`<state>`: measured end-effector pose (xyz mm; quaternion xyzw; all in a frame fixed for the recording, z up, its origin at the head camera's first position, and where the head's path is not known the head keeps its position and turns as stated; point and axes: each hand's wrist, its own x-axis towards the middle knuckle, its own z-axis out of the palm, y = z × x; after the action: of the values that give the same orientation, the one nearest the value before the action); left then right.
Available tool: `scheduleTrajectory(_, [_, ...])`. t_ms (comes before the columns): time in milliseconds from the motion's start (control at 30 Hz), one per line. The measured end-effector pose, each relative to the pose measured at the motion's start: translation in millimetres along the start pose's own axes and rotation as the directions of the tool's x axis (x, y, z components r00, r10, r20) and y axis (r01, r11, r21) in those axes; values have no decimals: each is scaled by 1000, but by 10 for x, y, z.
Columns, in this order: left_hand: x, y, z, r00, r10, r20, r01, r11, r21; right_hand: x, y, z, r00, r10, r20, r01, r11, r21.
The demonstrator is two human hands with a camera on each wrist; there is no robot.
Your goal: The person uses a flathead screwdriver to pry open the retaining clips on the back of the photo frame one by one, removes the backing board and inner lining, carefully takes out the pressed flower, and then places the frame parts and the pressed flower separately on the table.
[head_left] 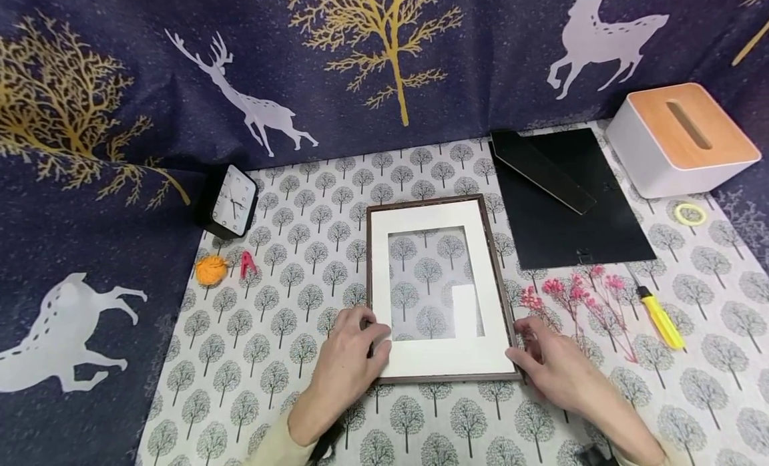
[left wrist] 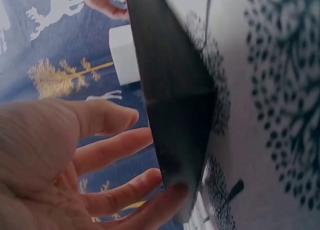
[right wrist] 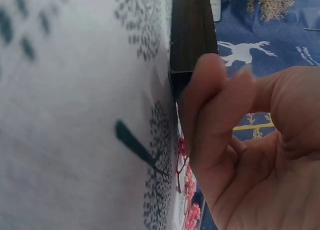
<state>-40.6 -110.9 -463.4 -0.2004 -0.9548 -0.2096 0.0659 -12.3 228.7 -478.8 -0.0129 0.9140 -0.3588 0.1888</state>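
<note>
A picture frame (head_left: 496, 266) with a dark brown border, a white mat and a see-through middle lies on the cloth in front of me. My left hand (head_left: 350, 349) is at its lower left side, the thumb over the mat. In the left wrist view its spread, relaxed fingers (left wrist: 120, 147) reach the frame's dark outer side (left wrist: 175, 115). At the lower right corner, my right hand (head_left: 555, 362) holds the frame's edge, thumb at the border. Bent fingers (right wrist: 217, 105) overlap that corner in the right wrist view, hiding part of it.
Right of the frame lie a black backing board (head_left: 571, 232) with a stand, pink dried flowers (head_left: 577, 291), a yellow-handled screwdriver (head_left: 663, 322) and a yellow ring (head_left: 690, 214). A tissue box (head_left: 655, 152) stands behind. At left are a clock (head_left: 231, 202), orange yarn (head_left: 211, 270) and a red clip (head_left: 247, 264).
</note>
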Motion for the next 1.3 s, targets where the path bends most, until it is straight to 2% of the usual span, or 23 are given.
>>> scheduleTrajectory(100, [-11, 36, 24, 998, 50, 27, -51, 998, 45, 8, 4, 1, 1000, 10, 11, -10, 1000, 2])
scheduleTrajectory(233, [-9, 47, 70, 997, 68, 46, -71, 996, 59, 10, 8, 3, 1000, -3, 21, 3, 1000, -9])
scheduleTrajectory(333, [-9, 47, 106, 997, 50, 60, -53, 998, 46, 6, 3, 1, 997, 7, 78, -14, 996, 90])
scheduleTrajectory(467, [8, 44, 160, 998, 41, 51, -42, 999, 23, 3, -28, -16, 989, 46, 139, -78, 970, 229])
scheduleTrajectory(633, [31, 53, 220, 998, 64, -16, -63, 998, 3, -5, -51, -12, 992, 48, 119, -74, 972, 224])
scheduleTrajectory(900, [14, 107, 249, 997, 27, -79, -24, 999, 35, -29, -52, 66, 995, 39, 89, -58, 973, 225])
scheduleTrajectory(1133, [33, 141, 272, 991, 19, -131, -18, 1000, 13, -32, -36, 84, 999, 42, 31, -45, 995, 92])
scheduleTrajectory(1300, [25, 128, 291, 989, 9, -148, -10, 1000, -7, -27, -10, 96, 999, 41, 35, -45, 993, 106])
